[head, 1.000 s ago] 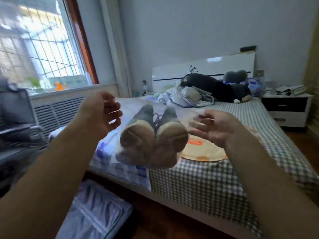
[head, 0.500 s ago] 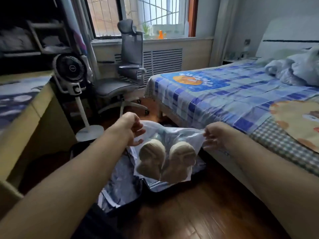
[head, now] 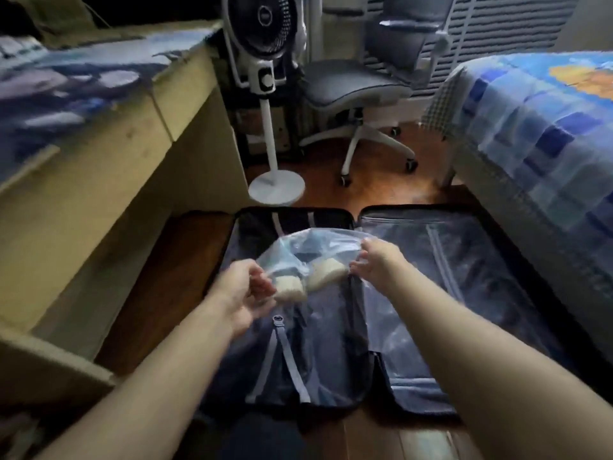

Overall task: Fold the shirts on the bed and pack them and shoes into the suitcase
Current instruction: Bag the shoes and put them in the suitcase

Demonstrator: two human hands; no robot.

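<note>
Fingers of the left hand (head: 243, 293) curled, pinching the near left edge of a clear thin plastic bag (head: 298, 250). Fingers of the right hand (head: 376, 260) curled too, pinching the right edge of the same bag. Held up between both hands, stretched a little, over the left half of a big dark blue suitcase (head: 464, 293). Inside the bag, two shoes with pale tan soles (head: 308, 280), side by side, soles facing the camera. Tops of the shoes too blurry to tell well, maybe grey.

Lying open and flat on the brown wooden floor (head: 381, 184), with blue-grey straps (head: 282, 356) crossing in the left half and a zipped lining in the right half. Both bare arms reaching forward from the bottom corners.

Off to the right, a bed with a blue checked blanket (head: 547, 127). Off to the left, a pale yellow wooden desk (head: 109, 180). Behind the case, a white standing fan (head: 265, 61) and a grey office chair on wheels (head: 358, 81), close together.
</note>
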